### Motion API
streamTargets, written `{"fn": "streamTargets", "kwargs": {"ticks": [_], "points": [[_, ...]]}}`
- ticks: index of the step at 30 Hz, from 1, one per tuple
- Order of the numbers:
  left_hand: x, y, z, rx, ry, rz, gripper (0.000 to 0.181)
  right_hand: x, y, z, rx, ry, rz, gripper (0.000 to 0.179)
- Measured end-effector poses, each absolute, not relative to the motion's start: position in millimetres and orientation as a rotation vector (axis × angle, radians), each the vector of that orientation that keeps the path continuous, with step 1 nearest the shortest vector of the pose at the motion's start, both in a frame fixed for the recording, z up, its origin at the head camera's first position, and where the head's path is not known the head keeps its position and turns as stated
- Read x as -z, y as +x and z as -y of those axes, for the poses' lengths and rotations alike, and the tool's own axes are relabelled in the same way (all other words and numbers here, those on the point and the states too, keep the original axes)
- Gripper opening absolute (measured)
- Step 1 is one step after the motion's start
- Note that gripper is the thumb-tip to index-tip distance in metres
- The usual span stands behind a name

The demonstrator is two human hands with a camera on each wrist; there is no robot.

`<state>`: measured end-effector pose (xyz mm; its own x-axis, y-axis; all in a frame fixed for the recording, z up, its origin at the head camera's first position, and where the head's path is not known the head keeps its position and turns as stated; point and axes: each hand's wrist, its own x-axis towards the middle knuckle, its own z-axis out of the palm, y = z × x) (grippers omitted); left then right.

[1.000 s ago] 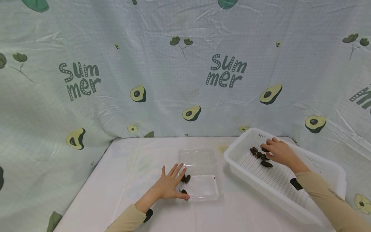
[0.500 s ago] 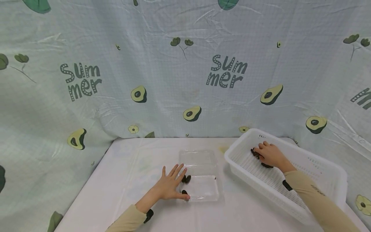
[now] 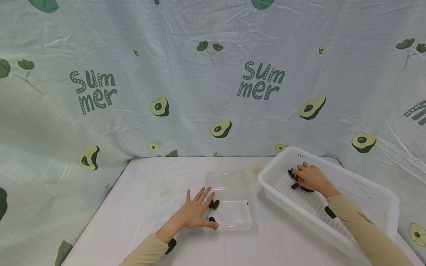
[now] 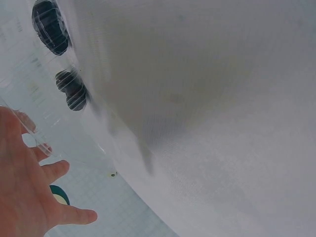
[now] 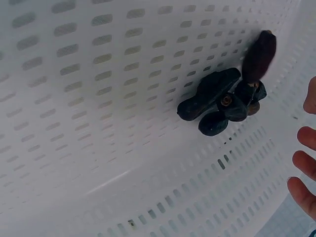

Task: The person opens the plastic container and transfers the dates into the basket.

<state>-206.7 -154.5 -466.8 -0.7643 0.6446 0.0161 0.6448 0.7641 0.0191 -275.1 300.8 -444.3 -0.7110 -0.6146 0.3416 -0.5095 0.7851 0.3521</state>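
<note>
My left hand (image 3: pixel 193 214) lies with spread fingers along the left edge of a clear plastic clamshell box (image 3: pixel 234 226). Inside are a few dark oval fruits (image 3: pixel 216 204), date-like in shape, two by the fingers and one near the thumb. Two dark fruits (image 4: pixel 49 27) show through the plastic in the left wrist view. My right hand (image 3: pixel 313 179) is low in a white perforated basket (image 3: pixel 376 207), over a cluster of dark fruits (image 5: pixel 212 94). In the right wrist view its fingers (image 5: pixel 305 165) are loosely bent and apart from the fruits, holding nothing visible.
The box's lid (image 3: pixel 226 180) is folded back behind it. A white cloth (image 3: pixel 159 199) covers the table. The basket stands at an angle on the right, with high walls. A printed curtain (image 3: pixel 186 81) hangs behind the table.
My right hand has moved left and slightly down over the fruit cluster. One fruit now shows separately at the cluster's near side. My left hand has stayed at the box.
</note>
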Motion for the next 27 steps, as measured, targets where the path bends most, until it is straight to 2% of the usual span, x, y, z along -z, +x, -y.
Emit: {"fn": "streamTargets", "kwargs": {"ticks": [12,13,14,19,27], "points": [[467.3,-196.3,148.7,0.040,-1.056,2.951,0.102,421.6,-258.8,-291.6,0.135,0.858,2.423,0.022],[467.4,-195.4,148.4,0.040,-1.054,2.954,0.102,418.3,-256.5,-290.4,0.121,0.869,2.395,0.013],[467.7,-194.8,148.1,0.040,-1.052,2.956,0.102,415.2,-254.4,-289.3,0.109,0.883,2.369,0.012],[469.2,-191.4,146.4,0.027,-1.037,2.968,0.102,396.6,-241.4,-282.6,0.062,0.944,2.260,0.068],[467.5,-183.4,144.5,0.024,-1.024,2.966,0.102,371.3,-217.4,-268.3,0.005,0.992,2.149,0.057]]}}
